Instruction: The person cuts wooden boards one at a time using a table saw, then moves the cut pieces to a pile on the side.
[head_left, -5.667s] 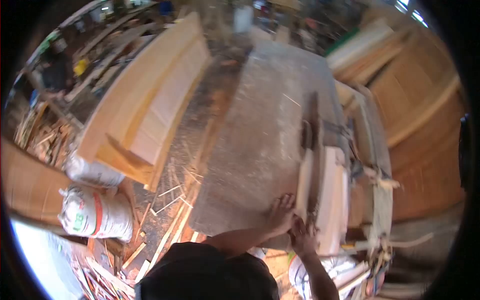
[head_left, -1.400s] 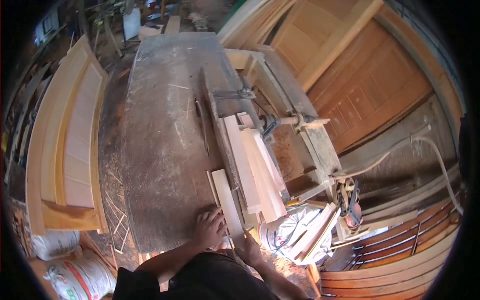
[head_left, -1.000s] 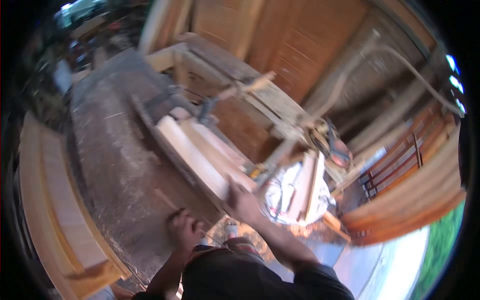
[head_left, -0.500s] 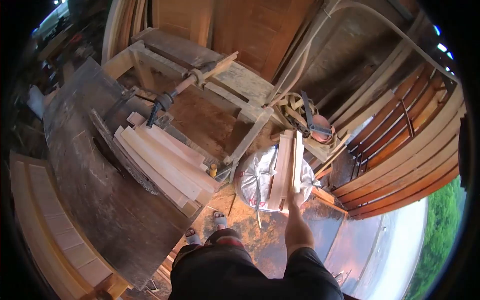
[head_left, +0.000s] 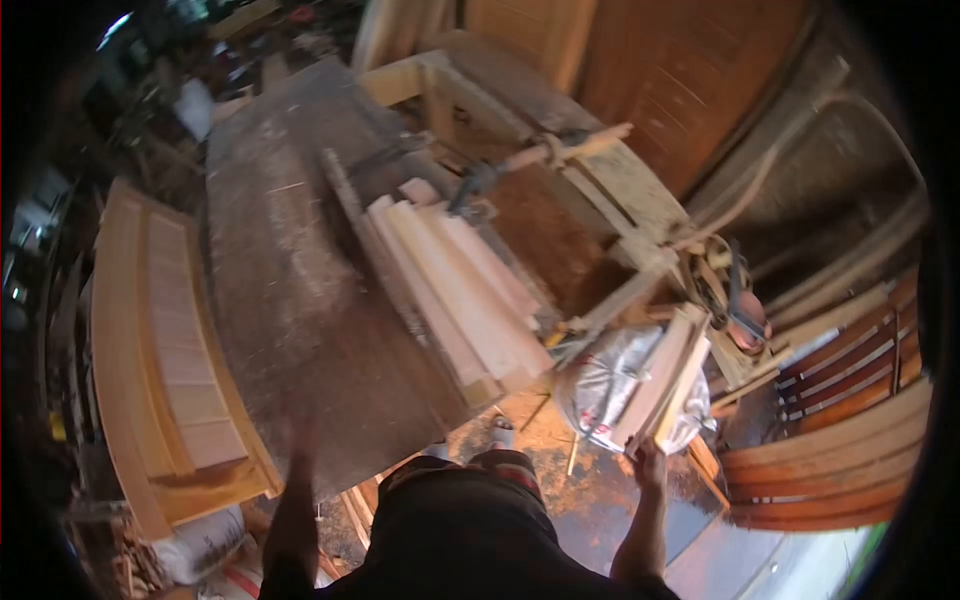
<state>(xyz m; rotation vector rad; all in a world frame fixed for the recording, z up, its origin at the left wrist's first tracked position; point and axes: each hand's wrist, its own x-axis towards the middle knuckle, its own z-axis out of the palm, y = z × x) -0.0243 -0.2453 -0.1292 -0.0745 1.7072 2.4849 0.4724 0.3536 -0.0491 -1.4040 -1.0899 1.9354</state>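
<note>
My right hand [head_left: 648, 462] is at the near end of a pale wooden strip [head_left: 685, 395], its fingers closed around that end. Beside it a wider pinkish board [head_left: 655, 375] lies on a stuffed white sack [head_left: 600, 385]. My left hand [head_left: 303, 425], smeared by motion, hovers at the near edge of a dark worktable [head_left: 330, 370]; its fingers cannot be made out. Several pale planed boards [head_left: 455, 285] lie in a stack along the table's right side, between my two hands.
A framed wooden panel [head_left: 180, 340] leans at the left of the table. Behind the boards stands a wooden bench frame with a clamp-like bar [head_left: 530, 157]. A slatted wooden piece [head_left: 820, 460] is at the right. Sawdust [head_left: 530, 435] covers the floor around my feet.
My view has swung left, so the scene sits further right. My left hand has come into view over the table. The right hand is still at the strip's end on the sack.
</note>
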